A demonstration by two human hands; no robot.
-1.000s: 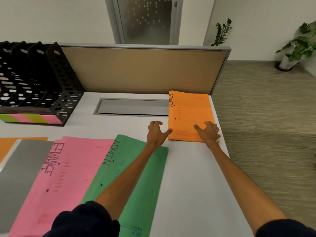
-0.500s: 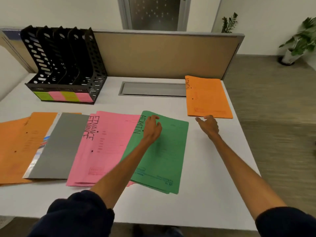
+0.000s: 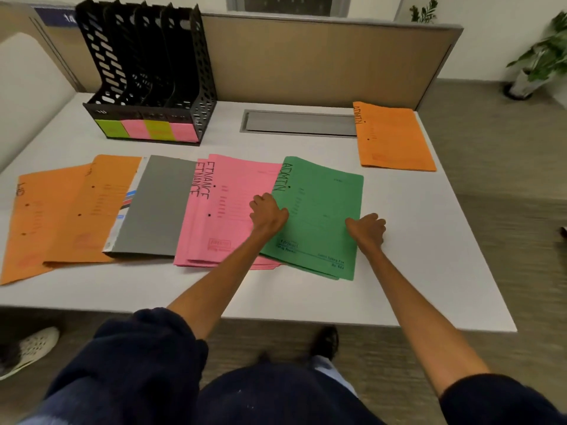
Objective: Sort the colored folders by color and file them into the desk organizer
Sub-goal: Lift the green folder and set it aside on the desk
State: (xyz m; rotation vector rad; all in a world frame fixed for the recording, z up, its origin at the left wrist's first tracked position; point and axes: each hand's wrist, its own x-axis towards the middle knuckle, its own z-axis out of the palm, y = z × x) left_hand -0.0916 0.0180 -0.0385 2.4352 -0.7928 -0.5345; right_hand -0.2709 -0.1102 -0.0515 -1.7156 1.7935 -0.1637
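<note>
1. Person stands at the near edge of a white desk point(image 3: 414, 256), both arms reaching forward, dark sleeves pushed up.
2. Green folder point(image 3: 322, 191), marked "ADMIN", lies flat on the desk right of centre. Its left edge overlaps the pink folders point(image 3: 227, 210). A second green edge shows under its near corner.
3. Left hand point(image 3: 268, 211): knuckles up, fingers curled round the green folder's left edge, gripping it. Fingertips hidden.
4. Right hand point(image 3: 366, 230): knuckles up, fingers curled round the same folder's right edge, gripping it. The heel of the hand sits over bare desk.
5. Pink folders, marked "FINANCE", are fanned in a short stack just left of the green one.
6. Grey folder point(image 3: 156, 207) lies left of the pink stack, partly under it. It overlaps the orange folders point(image 3: 61, 210), which are spread out at the desk's left end.
7. A lone orange folder point(image 3: 392, 139), marked "ADMIN", lies at the far right corner, well apart from the rest.
8. Organizer point(image 3: 147, 72): black, perforated, upright slots, at the far left of the desk against the partition point(image 3: 306, 59). Four labels point(image 3: 147, 129) run across its front: green, pink, green, pink. No folder is visible in the slots.
9. A metal hatch point(image 3: 300, 123) is set into the desk between the organizer and the lone orange folder.
</note>
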